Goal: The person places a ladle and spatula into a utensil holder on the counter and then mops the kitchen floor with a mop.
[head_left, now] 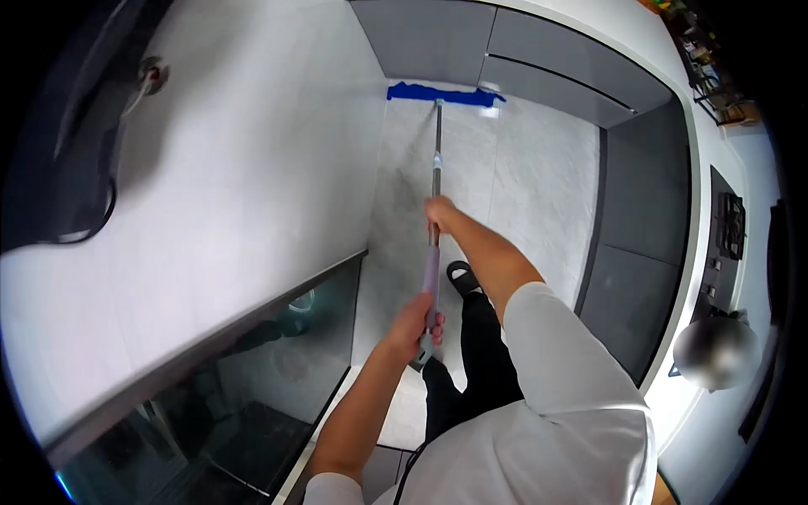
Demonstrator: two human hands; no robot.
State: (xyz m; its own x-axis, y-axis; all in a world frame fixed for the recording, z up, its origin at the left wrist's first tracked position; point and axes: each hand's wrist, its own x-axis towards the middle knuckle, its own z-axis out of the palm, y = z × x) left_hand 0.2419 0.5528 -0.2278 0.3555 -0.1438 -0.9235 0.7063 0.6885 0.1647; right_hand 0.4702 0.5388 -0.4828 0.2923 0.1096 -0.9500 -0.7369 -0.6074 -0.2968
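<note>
A long mop pole (437,178) runs away from me over the pale tiled floor (539,177). At its far end a wide blue mop head (446,94) lies flat on the floor, close along the base of the grey cabinets. My left hand (414,326) is wrapped round the lilac grip near the pole's lower end. Farther up, my right hand (438,215) is closed round the metal part of the pole. My foot in a dark slipper (461,277) stands just right of the pole.
Grey cabinets (555,80) bound the floor at the far side and on the right, under a white countertop (697,168). A gas hob (730,225) and a round metal pot (715,353) are on the right. A glass panel (252,370) and white wall (278,151) stand left.
</note>
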